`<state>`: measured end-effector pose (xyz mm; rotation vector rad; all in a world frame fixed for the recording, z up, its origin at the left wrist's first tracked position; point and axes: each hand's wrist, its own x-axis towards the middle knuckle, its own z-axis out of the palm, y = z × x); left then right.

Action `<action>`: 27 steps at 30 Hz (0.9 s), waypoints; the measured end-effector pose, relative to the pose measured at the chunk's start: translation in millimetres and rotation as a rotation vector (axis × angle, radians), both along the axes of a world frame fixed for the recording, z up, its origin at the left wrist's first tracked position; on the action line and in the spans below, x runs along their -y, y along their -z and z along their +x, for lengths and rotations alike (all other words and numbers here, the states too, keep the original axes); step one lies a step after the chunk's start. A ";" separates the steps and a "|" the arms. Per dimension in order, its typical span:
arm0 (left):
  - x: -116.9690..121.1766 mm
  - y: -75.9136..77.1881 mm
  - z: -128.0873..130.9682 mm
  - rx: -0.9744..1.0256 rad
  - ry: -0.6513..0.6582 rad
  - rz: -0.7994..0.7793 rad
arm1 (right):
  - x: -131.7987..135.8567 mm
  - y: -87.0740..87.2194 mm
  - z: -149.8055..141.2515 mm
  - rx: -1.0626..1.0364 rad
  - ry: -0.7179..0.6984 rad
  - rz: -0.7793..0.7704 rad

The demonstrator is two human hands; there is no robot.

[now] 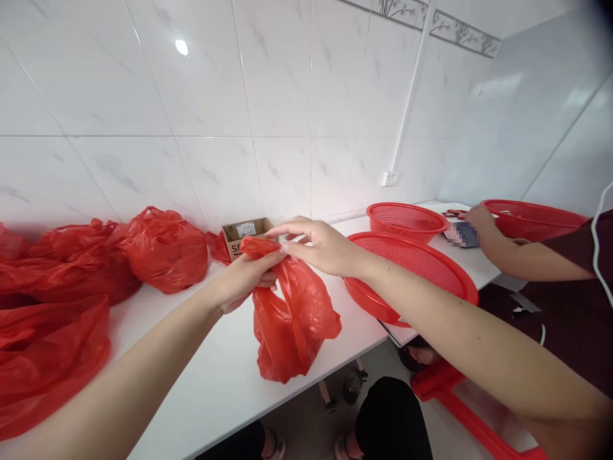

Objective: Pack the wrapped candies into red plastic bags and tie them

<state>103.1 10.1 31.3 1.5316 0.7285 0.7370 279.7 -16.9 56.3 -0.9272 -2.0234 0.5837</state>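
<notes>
Red plastic bag (309, 303) in two bare hands, seen over a white surface (215, 377). The near edge of the surface slants up toward the right, and the lower end of the bag lies just within that edge in view. White tabletop shows on the left, between the bag and the heaped red bags (165, 249), partly crossed by the left forearm. Beyond the hands, a small cardboard box (233, 246) limits the room; to the right, a large red basket (354, 291) stands near the bag, with a second basket (383, 225) behind it. Farther right, a co-worker's hand (480, 220) is well apart.

Orientation: the long axis of the bag runs from its bunched top, at the fingers, down toward the near edge and slightly right; its loose end spreads wider.

Grip: the left hand (244, 281) is closed on the bunched top, thumb uppermost. The right hand (325, 246) arches over from the right, fingers slightly parted and fingertips at the same top; whether its grip is closed cannot be told
</notes>
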 end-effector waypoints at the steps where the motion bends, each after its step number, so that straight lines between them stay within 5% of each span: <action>1: -1.9 1.8 -1.7 0.011 -0.005 -0.023 | -3.4 7.4 5.0 -0.035 0.013 -0.048; 4: -3.6 6.7 -3.8 0.013 0.016 -0.103 | -10.4 29.8 16.5 -0.085 -0.033 -0.218; 7: -1.4 10.4 -0.7 0.005 0.046 -0.131 | -11.9 41.8 20.0 -0.056 0.006 -0.226; 13: -2.0 10.7 -3.7 0.031 0.025 -0.116 | 6.4 21.4 17.7 -0.118 0.253 0.039; 16: -5.3 8.6 -12.2 0.000 0.082 -0.089 | 26.4 10.6 13.2 -0.057 0.115 0.102; 20: -3.4 8.5 -16.3 -0.132 0.140 0.083 | 31.2 20.8 5.8 -0.021 -0.109 -0.006; 24: 3.7 16.5 -11.5 -0.328 0.184 0.353 | 9.4 54.3 1.1 -0.102 -0.040 -0.272; 27: 4.8 26.7 -8.7 -0.429 0.058 0.612 | -1.6 77.2 -1.4 -0.173 0.041 -0.320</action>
